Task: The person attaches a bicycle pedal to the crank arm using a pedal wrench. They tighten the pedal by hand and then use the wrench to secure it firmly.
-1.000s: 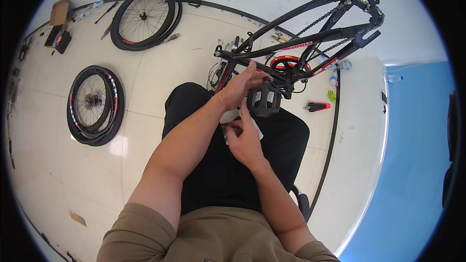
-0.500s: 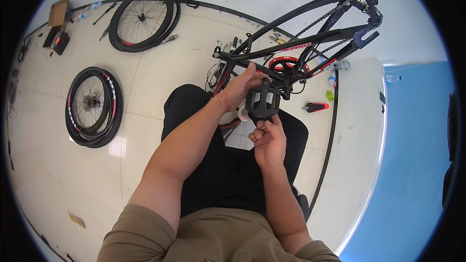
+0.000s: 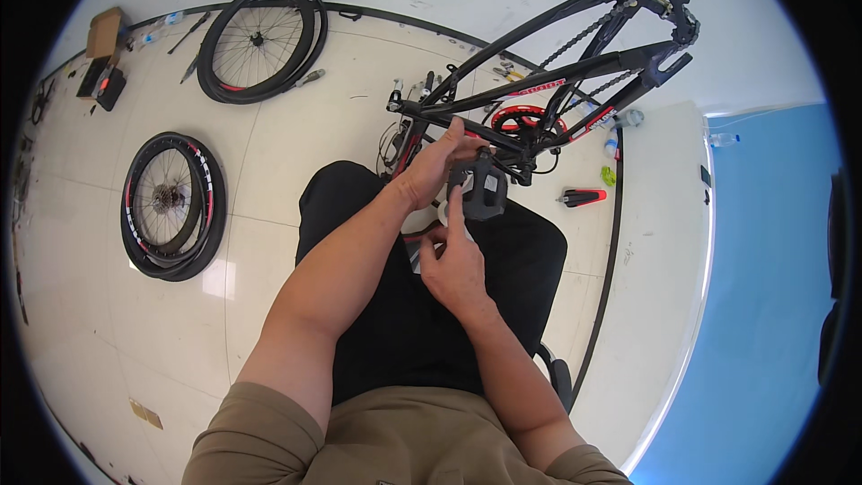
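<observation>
A black bicycle pedal point(image 3: 486, 190) hangs at the near side of a black bicycle frame point(image 3: 539, 90) with red markings. My left hand point(image 3: 431, 166) is at the pedal's upper left, its fingers bent round the axle end and partly hidden. My right hand point(image 3: 456, 271) lies below the pedal; its index finger points up against the pedal's left edge, while the thumb is apart and the other fingers are bent. Behind the pedal is a red chainring point(image 3: 525, 117), and a chain point(image 3: 588, 39) runs toward the rear of the frame.
Spoked wheels with tyres point(image 3: 260, 40) lie at the far left, and another wheel point(image 3: 173, 207) with a cassette lies nearer. A black and red saddle point(image 3: 584, 198) rests on the floor at right. An open cardboard box point(image 3: 106, 33) stands far left. White wall and blue surface bound the right.
My right hand has moved left, from under the pedal's lower edge to its left side, with the index finger now stretched up. The pedal has tilted round slightly. My left hand stays about in place.
</observation>
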A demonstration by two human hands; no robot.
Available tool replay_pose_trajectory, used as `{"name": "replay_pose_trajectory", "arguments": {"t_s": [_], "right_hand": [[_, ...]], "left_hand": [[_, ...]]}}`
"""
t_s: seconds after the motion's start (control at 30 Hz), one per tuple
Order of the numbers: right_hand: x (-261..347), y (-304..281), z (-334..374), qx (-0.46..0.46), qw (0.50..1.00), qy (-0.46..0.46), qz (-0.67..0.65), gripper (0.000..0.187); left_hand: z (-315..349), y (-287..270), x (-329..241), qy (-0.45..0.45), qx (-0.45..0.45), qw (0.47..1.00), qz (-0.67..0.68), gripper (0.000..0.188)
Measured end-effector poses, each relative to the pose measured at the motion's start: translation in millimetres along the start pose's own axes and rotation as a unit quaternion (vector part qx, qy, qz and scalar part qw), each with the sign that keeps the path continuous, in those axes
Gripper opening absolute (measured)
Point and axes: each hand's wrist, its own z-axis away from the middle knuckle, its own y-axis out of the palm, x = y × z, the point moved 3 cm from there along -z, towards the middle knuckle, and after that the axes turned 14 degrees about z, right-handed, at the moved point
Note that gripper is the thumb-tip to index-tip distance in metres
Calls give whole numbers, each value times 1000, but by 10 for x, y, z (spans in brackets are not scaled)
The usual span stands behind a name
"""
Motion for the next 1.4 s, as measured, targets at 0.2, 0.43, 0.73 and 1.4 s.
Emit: {"name": "replay_pose_trajectory", "arguments": {"t_s": [0.2, 0.43, 0.73, 1.4], "right_hand": [[-49, 36, -19, 32, 998, 39, -27, 88], [-255, 227, -68, -9, 992, 73, -104, 84], [-337, 106, 3, -40, 852, 106, -512, 58], [-274, 249, 11, 3, 941, 92, -327, 79]], "left_hand": [[24, -26, 8, 10, -6, 1000, -29, 84], [76, 84, -46, -1, 4, 1000, -20, 85], [63, 89, -42, 6, 16, 1000, -10, 85], [50, 54, -42, 9, 10, 1000, -13, 84]]}}
